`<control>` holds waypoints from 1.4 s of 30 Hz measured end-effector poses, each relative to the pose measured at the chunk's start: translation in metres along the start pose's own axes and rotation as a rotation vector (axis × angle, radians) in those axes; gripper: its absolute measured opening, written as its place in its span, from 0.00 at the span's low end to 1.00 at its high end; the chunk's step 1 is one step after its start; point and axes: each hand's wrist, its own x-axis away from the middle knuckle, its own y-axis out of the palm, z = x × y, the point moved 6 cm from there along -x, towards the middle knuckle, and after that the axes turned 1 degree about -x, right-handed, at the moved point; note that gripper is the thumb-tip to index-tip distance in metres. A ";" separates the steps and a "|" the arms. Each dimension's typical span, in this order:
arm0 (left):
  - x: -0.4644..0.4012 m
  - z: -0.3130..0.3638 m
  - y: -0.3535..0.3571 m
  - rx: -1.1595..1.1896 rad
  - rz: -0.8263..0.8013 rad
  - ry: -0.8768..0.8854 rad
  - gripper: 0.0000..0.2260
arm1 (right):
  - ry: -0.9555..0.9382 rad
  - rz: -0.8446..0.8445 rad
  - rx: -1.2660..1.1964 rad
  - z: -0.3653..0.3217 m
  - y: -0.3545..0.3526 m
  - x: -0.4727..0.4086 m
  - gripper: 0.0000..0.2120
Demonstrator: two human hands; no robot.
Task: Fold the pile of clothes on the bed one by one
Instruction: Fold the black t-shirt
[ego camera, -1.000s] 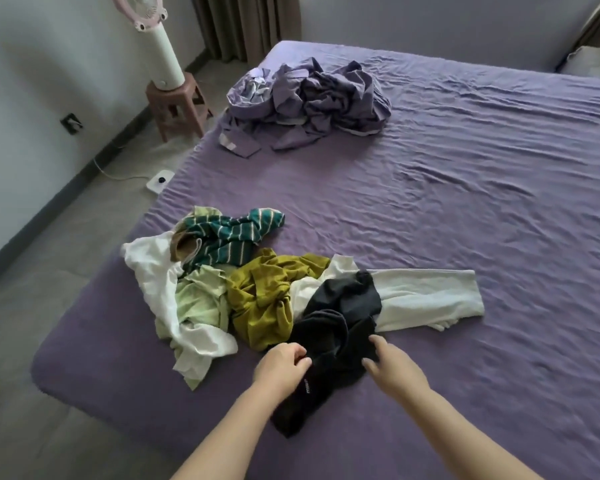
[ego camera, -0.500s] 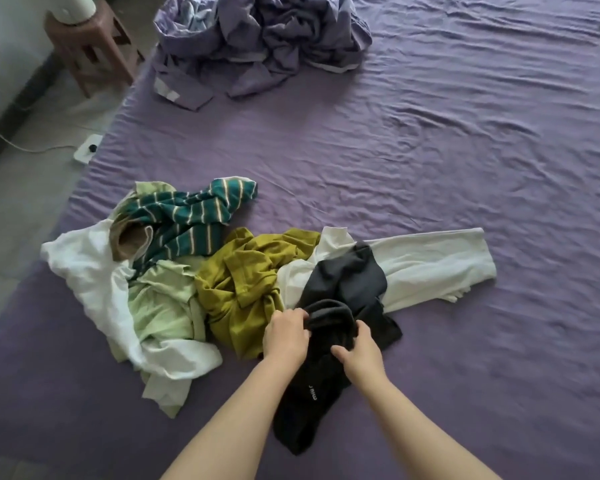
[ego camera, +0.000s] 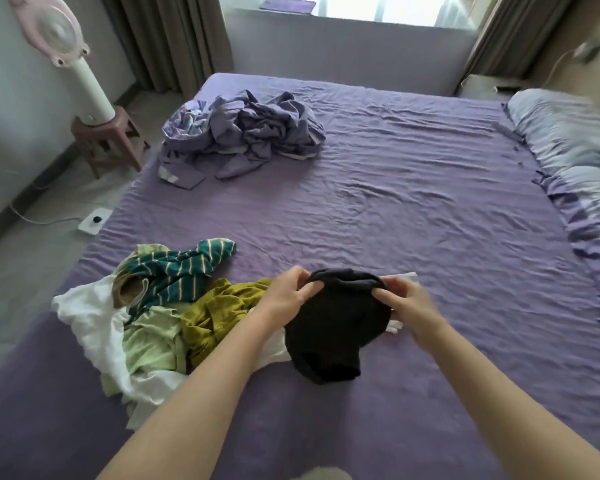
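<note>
Head view shows my left hand [ego camera: 286, 294] and right hand [ego camera: 407, 299] each pinching the top edge of a black garment [ego camera: 336, 323], its lower part on the purple bed [ego camera: 395, 209], just right of the clothes pile [ego camera: 160, 306].

Home bedroom: wide bed [ego camera: 413, 209] under purple sheet, pillows [ego camera: 568, 143] at right, curtained window [ego camera: 361, 8], fan [ego camera: 66, 57] on stool [ego camera: 108, 140].

Two hands [ego camera: 293, 292] [ego camera: 407, 304], one black garment [ego camera: 336, 327]
</note>
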 end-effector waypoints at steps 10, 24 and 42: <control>0.045 0.180 0.037 0.032 0.198 0.226 0.12 | -0.264 0.112 -0.111 -0.098 -0.141 0.076 0.04; 0.113 0.322 0.117 0.157 0.195 0.352 0.12 | -0.479 -0.018 -0.175 -0.140 -0.258 0.171 0.09; 0.139 0.368 0.092 0.127 0.247 0.476 0.10 | -0.895 0.209 0.577 -0.246 -0.262 0.211 0.04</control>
